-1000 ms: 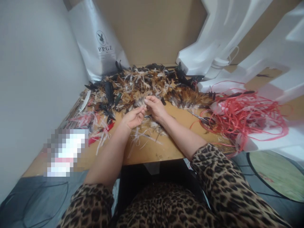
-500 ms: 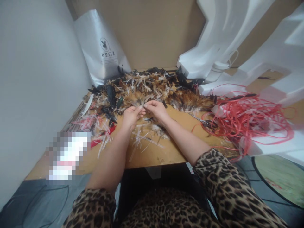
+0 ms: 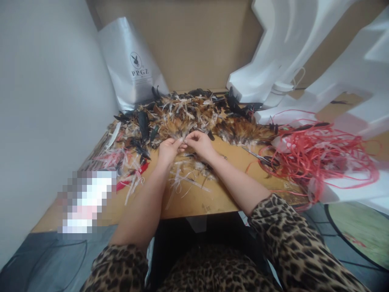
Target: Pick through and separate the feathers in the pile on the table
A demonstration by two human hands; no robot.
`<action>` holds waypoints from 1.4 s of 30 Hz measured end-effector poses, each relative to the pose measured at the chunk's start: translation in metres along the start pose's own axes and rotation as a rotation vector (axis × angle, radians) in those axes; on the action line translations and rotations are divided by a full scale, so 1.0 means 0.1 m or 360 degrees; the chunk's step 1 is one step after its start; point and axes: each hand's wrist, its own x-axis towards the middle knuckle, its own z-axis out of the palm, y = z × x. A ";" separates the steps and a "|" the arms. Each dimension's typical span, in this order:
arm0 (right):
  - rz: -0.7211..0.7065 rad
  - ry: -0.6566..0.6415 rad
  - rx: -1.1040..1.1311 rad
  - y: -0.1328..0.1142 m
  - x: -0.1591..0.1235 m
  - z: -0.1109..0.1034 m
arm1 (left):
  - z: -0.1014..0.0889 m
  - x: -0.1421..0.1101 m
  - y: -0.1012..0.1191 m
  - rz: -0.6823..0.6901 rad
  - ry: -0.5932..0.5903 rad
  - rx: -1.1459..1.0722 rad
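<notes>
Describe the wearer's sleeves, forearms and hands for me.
The left sleeve and right sleeve are leopard print, black spots on tan and brown, loose and ending around the elbows. Below them the forearms are bare down to the wrists. The left hand and right hand are ungloved; finer details of the fingers are too small to tell.

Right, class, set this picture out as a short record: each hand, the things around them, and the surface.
Left hand: fingertips pinching the pale base of a feather bunch
Right hand: fingertips at that same base; exact grip unclear
Beyond the hands: pile of brown and black feathers
Person's right: scissors beside tangled red strips
Back left: silvery bag with rabbit logo
Surface: tan tabletop
</notes>
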 end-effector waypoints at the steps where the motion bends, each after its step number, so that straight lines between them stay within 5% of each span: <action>1: 0.0031 -0.0004 0.0059 0.00 0.00 0.00 | 0.00 0.00 0.00 0.0009 0.0006 0.0000; 14: 0.0269 -0.0057 0.0642 -0.04 0.00 0.00 | 0.01 -0.04 0.04 0.0038 -0.0063 0.0048; 25: 0.0389 -0.0179 0.1037 0.03 0.01 0.00 | -0.02 -0.08 0.11 -0.0271 -0.0312 -0.0216; 30: 0.0393 -0.0252 0.0980 0.02 0.00 0.00 | -0.06 -0.05 0.08 -0.0221 -0.0328 -0.0116; 36: 0.0193 -0.0023 0.0614 -0.07 -0.04 0.05 | -0.06 0.02 0.00 0.0147 -0.0146 0.0215; 42: 0.0013 -0.0002 0.0356 -0.05 -0.02 -0.01 | -0.07 0.00 0.01 0.0240 -0.0231 0.0335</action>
